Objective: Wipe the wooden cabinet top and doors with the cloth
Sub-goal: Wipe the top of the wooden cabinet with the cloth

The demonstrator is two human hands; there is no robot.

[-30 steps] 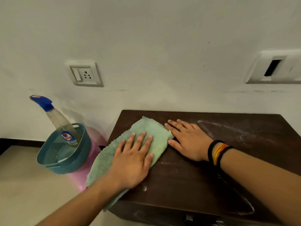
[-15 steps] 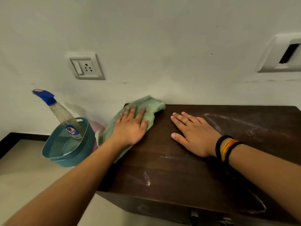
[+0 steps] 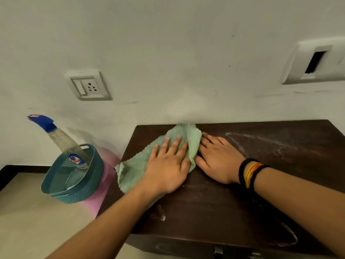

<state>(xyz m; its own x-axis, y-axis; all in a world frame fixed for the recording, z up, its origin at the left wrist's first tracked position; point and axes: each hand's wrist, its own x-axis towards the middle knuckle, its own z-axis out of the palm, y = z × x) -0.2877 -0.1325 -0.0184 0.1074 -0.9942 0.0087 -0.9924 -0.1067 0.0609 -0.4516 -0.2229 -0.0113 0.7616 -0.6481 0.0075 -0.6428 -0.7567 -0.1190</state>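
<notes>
Green cloth (image 3: 149, 165) is lying on the cabinet top (image 3: 214, 202). I am pressing it flat with my open left hand (image 3: 166, 171), gripping nothing. I should be pushing slowly toward the white dust (image 3: 261, 143).

The dark wooden cabinet top (image 3: 214, 199) stands against the wall, smeared with pale dust streaks (image 3: 261, 143) at its far right and a small whitish smear (image 3: 161, 214) near its front edge. A green cloth (image 3: 141, 165) lies spread on its left part, one corner hanging past the left edge. The left hand (image 3: 166, 171) presses flat on the cloth, and the right hand (image 3: 219, 158) rests flat on the bare wood just to the cloth's right.
</notes>
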